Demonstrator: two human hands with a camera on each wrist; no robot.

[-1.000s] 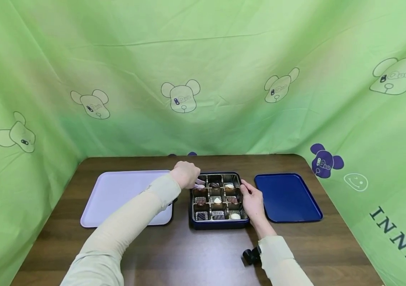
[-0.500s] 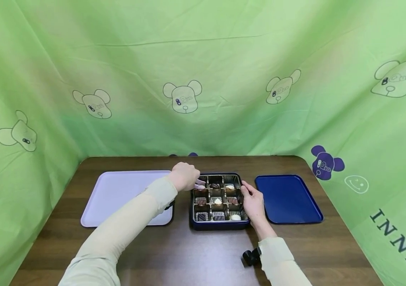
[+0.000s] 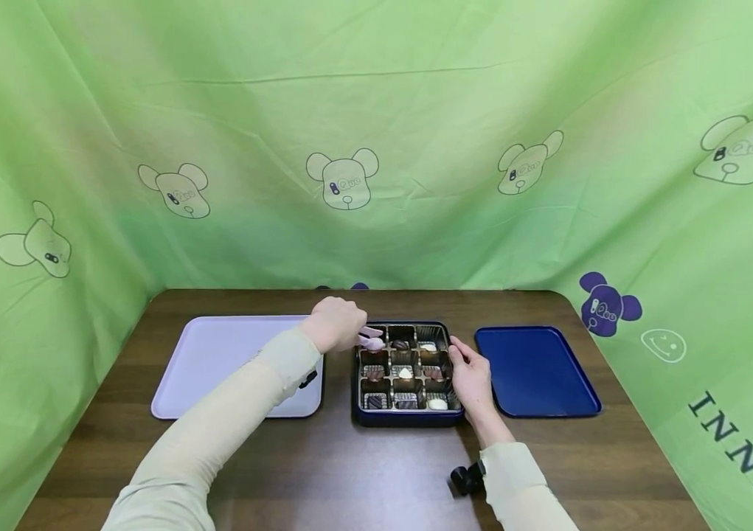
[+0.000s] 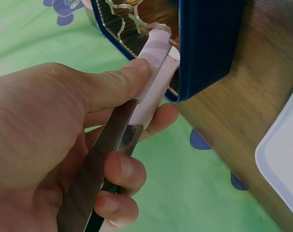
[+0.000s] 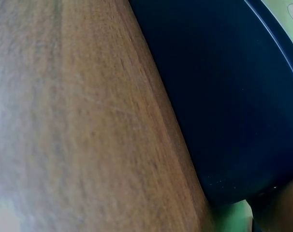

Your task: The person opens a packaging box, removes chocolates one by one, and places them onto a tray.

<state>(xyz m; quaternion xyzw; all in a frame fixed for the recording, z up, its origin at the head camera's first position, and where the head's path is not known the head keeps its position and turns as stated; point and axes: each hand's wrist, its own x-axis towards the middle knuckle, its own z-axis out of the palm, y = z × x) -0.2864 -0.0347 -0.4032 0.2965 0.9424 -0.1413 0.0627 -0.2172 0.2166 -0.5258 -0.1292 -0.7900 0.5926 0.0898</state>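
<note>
Left hand [image 4: 64, 145] pinching tongs [image 4: 153, 79], wrist view only, right hand [image 3: 470, 376] relaxed against chocolate box [image 3: 406, 419]

Left hand [image 4: 64, 145] fills lower left of left wrist view. Thumb and fingers curled round tongs [image 4: 115, 145]: metal arms, pale pink tips. Thumb [image 4: 110, 84] pressed on upper arm near where pink covering starts; index fingertip [image 4: 161, 116] under lower arm. Two pink tips [image 4: 158, 60] close together, reaching over near edge of dark blue box [image 4: 207, 43]. Scalloped paper cups [image 4: 124, 19] visible inside box, just beyond tips; contents of cups not discernible. Box resting on brown wooden table [image 4: 253, 125]. Corner of pale lilac tray [image 4: 282, 164] at lower right, apart from box. Green cloth [image 4: 195, 193] with purple marks beneath and behind.
</note>
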